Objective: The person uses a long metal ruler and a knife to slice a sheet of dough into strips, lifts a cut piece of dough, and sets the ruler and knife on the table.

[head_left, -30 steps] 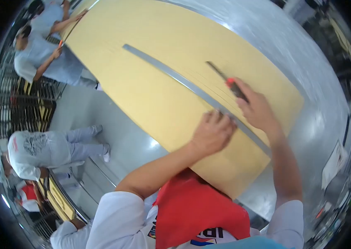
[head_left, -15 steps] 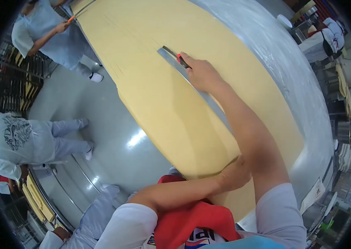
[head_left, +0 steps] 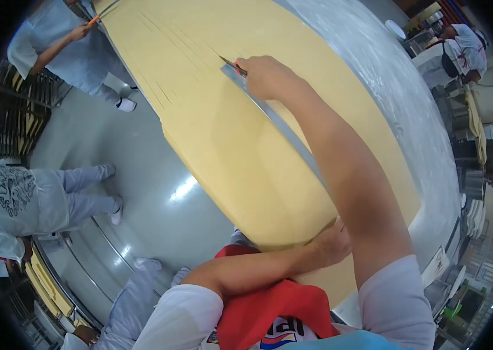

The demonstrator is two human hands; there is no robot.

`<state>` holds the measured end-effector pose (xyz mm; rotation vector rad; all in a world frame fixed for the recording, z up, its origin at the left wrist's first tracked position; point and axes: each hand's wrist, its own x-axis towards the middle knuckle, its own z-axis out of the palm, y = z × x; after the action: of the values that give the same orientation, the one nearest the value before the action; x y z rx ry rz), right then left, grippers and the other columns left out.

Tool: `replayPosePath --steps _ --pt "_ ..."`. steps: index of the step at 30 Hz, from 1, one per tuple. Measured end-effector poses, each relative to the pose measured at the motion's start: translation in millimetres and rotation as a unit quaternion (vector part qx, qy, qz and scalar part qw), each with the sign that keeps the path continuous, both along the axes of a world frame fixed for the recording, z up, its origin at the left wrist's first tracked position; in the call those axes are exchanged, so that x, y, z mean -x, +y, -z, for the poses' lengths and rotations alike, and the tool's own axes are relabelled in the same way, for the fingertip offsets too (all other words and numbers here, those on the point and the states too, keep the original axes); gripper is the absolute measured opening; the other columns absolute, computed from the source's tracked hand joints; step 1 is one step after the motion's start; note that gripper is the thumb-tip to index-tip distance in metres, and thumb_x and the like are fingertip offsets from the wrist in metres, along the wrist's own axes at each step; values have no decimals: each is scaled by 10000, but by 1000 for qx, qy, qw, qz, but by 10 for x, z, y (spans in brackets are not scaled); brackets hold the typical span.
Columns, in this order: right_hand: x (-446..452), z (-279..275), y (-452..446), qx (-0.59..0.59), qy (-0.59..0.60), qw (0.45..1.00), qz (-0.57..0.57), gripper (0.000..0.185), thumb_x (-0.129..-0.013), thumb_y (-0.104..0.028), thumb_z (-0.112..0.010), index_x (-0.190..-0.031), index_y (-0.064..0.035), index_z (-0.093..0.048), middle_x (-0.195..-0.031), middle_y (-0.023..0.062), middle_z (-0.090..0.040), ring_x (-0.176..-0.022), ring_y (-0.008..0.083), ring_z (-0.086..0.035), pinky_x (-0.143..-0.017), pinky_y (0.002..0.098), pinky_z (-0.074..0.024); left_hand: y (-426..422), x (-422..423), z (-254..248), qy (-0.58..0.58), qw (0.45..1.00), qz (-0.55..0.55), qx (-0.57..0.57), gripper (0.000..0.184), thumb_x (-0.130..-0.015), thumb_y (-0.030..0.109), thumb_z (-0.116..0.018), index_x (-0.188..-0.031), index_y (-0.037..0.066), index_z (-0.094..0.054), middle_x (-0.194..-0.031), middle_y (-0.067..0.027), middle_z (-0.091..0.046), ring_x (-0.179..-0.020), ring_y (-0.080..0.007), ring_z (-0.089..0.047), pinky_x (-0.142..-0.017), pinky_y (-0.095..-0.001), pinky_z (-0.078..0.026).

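A wide sheet of yellow dough covers the work table in front of me. Across it lies a long metal ruler, running from near the sheet's middle back towards my body. My right hand is closed around a small knife with a red and black handle, its blade pointing past the ruler's far end. Close to my body, my left hand is curled at the ruler's near end, low against the dough. My right forearm hides that contact in part. Thin parallel cut lines mark the dough beyond the knife.
At the table's far left end, a co-worker holds an orange-handled tool. Another person stands left near racks. Clear plastic film borders the dough's right side. A further person works at the upper right.
My right hand has moved away from me along the ruler, taking the knife to its far end. My left hand stays at the near end. The view has shifted slightly.
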<state>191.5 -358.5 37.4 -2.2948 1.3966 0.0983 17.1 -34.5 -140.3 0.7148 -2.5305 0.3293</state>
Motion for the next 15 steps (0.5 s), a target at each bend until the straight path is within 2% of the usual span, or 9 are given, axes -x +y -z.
replayPosePath --steps 1,3,5,7,9,12,15 --pt "-66 2 -51 9 22 1000 -3 623 -929 14 -478 -1522 -166 -545 -1133 178 -727 -1039 357 -699 -818 491 -567 0 115 191 -24 998 -3 65 418 -950 300 -556 -1206 30 -745 -1211 -176 -736 -1153 -373 -665 -1095 -537 -428" --pt "-92 -35 -58 16 42 999 -7 634 -899 43 -473 -1490 -161 -579 -1137 174 -728 -1041 352 -701 -813 486 -570 138 383 603 -63 994 -10 91 431 -954 300 -553 -1220 19 -744 -1235 -198 -720 -1185 -398 -655 -1089 -534 -437" --pt "-57 -180 -16 -6 96 995 -24 618 -862 58 -496 -1433 -142 -624 -1107 170 -732 -1025 352 -707 -794 487 -572 247 451 720 -72 993 -16 88 441 -961 298 -549 -1230 8 -743 -1254 -215 -708 -1208 -422 -647 -1082 -531 -444" --pt "70 -367 137 -35 103 994 -18 607 -851 59 -510 -1412 -135 -636 -1094 167 -735 -1015 356 -710 -790 489 -572 108 -6 -55 -8 997 -10 -79 446 -969 293 -543 -1237 -3 -743 -1267 -228 -697 -1222 -443 -641 -1076 -528 -450" --pt "223 -430 272 -61 108 992 -9 597 -839 61 -523 -1392 -127 -648 -1081 164 -738 -1004 361 -713 -786 492 -571 13 -296 -580 9 983 -11 -182 451 -977 288 -538 -1243 -13 -742 -1280 -240 -687 -1236 -464 -634 -1070 -524 -455" --pt "542 -368 495 -48 129 990 -26 609 -838 54 -543 -1409 -136 -634 -1068 165 -742 -995 367 -717 -785 503 -568 -28 -459 -872 -79 967 -3 -240 445 -990 267 -530 -1231 -47 -734 -1300 -255 -666 -1249 -484 -623 -1071 -523 -453" --pt "1006 -301 843 -32 92 994 -49 617 -857 48 -546 -1437 -149 -612 -1094 177 -741 -1014 377 -714 -800 509 -567 -34 -473 -890 -65 978 -39 -194 447 -1002 245 -523 -1233 -87 -711 -1308 -269 -650 -1257 -480 -618 -1073 -534 -458"
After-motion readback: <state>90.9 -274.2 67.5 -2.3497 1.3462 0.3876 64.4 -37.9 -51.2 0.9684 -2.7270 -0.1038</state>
